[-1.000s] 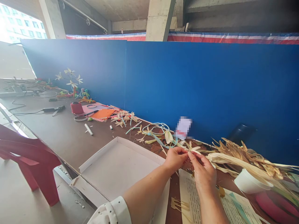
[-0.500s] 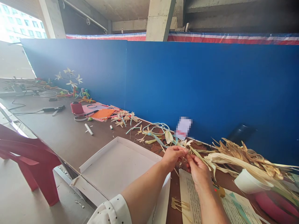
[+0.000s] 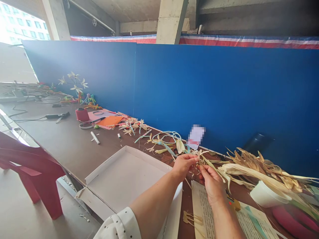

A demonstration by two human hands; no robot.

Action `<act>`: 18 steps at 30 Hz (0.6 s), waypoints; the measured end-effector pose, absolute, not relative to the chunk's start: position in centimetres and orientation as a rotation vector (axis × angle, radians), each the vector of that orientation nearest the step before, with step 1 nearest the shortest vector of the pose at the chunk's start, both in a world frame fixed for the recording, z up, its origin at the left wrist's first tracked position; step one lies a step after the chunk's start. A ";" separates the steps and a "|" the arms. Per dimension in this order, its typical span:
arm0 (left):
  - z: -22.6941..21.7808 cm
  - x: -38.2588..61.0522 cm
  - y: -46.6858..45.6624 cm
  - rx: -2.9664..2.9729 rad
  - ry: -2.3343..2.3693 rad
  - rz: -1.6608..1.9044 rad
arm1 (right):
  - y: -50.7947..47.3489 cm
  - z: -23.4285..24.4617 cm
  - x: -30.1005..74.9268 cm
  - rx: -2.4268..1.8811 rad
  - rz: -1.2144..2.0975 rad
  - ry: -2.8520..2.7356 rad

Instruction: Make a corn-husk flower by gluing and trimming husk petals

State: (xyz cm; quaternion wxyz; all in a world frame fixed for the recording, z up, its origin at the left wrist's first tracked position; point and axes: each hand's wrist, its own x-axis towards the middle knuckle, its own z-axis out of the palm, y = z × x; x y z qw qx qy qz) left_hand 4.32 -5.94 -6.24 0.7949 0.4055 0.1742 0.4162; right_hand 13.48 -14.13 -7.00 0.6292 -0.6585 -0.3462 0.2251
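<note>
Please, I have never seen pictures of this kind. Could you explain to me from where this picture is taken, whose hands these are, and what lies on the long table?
There is no machine here. A person wears one camera on the head, and it looks forward and down, so you see that person's own two bare hands. The left hand, with a white dotted sleeve behind it, and the right hand meet over the long brown table. The fingers of both pinch a small bundle of pale dried husk strips. To the right lies a pile of dried tan husks beside a white cup. Under the right wrist is a printed paper page, and to the left an open flat white cardboard box.
</note>
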 end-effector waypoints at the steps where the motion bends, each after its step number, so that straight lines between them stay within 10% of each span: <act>1: -6.2 4.3 -5.9 0.879 0.383 0.899 | -14.1 -7.2 13.7 -1.528 0.503 -0.815; 18: -6.0 4.3 -5.8 0.968 0.426 0.973 | -16.6 -4.1 14.9 -1.585 0.270 -0.691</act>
